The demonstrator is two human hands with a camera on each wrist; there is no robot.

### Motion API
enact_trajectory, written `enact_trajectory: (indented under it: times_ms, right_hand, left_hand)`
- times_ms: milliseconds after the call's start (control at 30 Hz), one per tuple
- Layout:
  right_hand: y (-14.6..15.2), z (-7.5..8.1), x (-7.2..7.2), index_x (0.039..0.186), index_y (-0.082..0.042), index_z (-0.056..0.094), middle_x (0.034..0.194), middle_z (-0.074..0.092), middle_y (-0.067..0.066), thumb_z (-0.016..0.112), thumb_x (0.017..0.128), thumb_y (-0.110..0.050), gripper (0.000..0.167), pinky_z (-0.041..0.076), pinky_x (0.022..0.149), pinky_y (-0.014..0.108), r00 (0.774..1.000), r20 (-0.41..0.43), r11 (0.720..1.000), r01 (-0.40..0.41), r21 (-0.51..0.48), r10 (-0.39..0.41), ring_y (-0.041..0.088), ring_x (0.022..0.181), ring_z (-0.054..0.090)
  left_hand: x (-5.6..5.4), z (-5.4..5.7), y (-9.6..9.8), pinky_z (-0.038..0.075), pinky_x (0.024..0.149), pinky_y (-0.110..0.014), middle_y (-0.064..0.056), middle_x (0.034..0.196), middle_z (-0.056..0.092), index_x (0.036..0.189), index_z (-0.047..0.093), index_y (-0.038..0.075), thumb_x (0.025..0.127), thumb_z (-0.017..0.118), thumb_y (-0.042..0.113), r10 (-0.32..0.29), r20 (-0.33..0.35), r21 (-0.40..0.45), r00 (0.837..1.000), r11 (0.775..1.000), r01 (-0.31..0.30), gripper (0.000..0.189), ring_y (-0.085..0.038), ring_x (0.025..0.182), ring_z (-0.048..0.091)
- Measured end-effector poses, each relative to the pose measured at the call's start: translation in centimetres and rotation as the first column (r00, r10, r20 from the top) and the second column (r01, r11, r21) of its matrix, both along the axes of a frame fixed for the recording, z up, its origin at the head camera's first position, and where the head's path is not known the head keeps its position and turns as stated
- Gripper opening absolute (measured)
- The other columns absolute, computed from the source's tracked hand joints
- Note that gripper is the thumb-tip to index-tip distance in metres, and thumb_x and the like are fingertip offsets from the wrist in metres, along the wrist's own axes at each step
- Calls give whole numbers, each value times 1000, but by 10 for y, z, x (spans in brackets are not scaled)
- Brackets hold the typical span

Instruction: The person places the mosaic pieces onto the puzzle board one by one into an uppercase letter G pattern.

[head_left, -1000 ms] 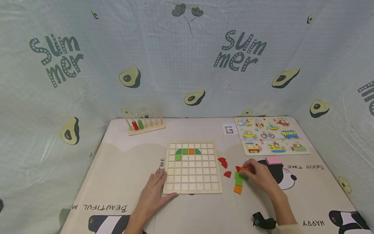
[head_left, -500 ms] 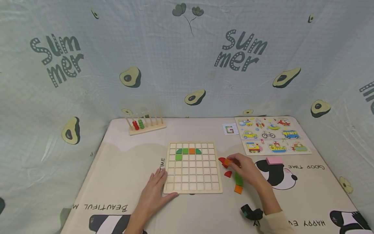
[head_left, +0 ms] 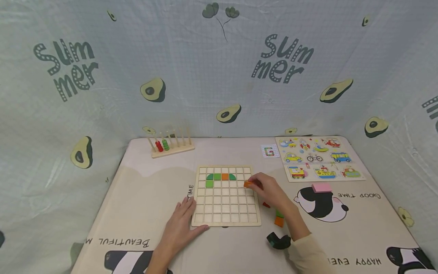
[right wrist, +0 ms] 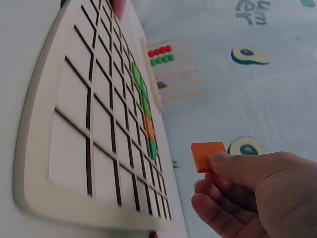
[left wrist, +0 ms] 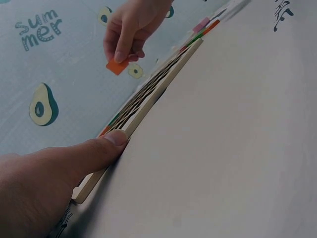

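My right hand point(head_left: 270, 189) pinches an orange square tile point(right wrist: 202, 156) between thumb and fingers, held above the right side of the wooden grid board point(head_left: 219, 209). On the board, toward the far left, lie a row of green and orange tiles with rounded green ends, plus a green square tile point(head_left: 209, 184) below the row's left end. My left hand point(head_left: 179, 224) rests at the board's near left corner, its fingers along the left edge and the thumb on the near edge, as the left wrist view also shows.
Right of the board lie an orange tile point(head_left: 279, 221), a green tile point(head_left: 280, 213) and a red piece point(head_left: 266, 204), partly behind my right arm. Farther back are a picture card point(head_left: 270, 151), a vehicle puzzle board point(head_left: 321, 161), a pink block point(head_left: 321, 188) and a bead rack point(head_left: 172, 151).
My right hand has picked up the orange square tile from the loose pieces and carried it left, over the board's right side. The left hand has stayed in place.
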State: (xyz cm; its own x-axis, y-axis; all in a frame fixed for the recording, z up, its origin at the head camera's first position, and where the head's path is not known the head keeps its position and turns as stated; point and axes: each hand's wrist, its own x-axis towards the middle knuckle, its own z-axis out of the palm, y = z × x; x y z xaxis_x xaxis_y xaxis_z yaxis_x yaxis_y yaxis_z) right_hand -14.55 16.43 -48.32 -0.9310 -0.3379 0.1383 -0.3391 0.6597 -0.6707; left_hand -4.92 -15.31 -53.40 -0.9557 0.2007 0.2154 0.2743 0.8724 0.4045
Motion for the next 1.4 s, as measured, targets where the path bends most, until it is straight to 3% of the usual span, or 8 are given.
enact_trajectory:
  times_ms: [300, 567, 733, 933, 1400]
  right_hand:
    - [-32, 2, -8, 110, -8, 69, 100, 68, 0, 71, 93, -14, 18, 55, 72, 19, 999, 19, 999, -48, -11, 48, 10, 85, 56]
    - [-58, -4, -14, 109, -4, 70, 99, 70, 4, 71, 92, -8, 17, 58, 74, 22, 992, -56, 993, -115, 18, 116, 11, 84, 60]
    - [-75, -8, -13, 112, -6, 70, 100, 69, 2, 70, 94, -13, 19, 59, 79, 24, 993, -7, 992, -116, 47, 117, 10, 86, 59]
    - [-92, -11, -14, 113, -7, 70, 99, 69, 1, 67, 96, -14, 19, 57, 76, 22, 989, -11, 988, -147, 46, 148, 9, 84, 58]
    - [-114, -25, -12, 111, -13, 71, 100, 69, -5, 66, 98, -19, 16, 55, 77, 19, 988, 55, 989, -144, 39, 141, 5, 84, 58]
  left_hand:
    - [-1, 1, 1, 33, 124, -46, -16, 150, 53, 139, 56, -3, 77, 77, 58, 2, 6, -1, 1000, 1000, -2, 90, -34, 144, 44]
    - [-1, 2, 1, 36, 122, -47, -16, 148, 55, 138, 57, -4, 76, 78, 58, 2, -20, 0, 1000, 1000, -2, 90, -34, 142, 46]
    - [-2, 2, 0, 35, 123, -47, -16, 149, 53, 139, 57, -3, 76, 78, 59, 4, -1, 5, 1000, 1000, -4, 91, -34, 143, 45]
    - [-2, 3, -1, 32, 125, -46, -16, 151, 51, 140, 55, -3, 77, 77, 59, 1, 36, 17, 999, 1000, -1, 91, -34, 145, 43]
    - [-1, 3, -2, 34, 123, -47, -17, 150, 52, 139, 56, -3, 77, 77, 59, -4, 24, 10, 1000, 1000, 4, 90, -34, 144, 44]
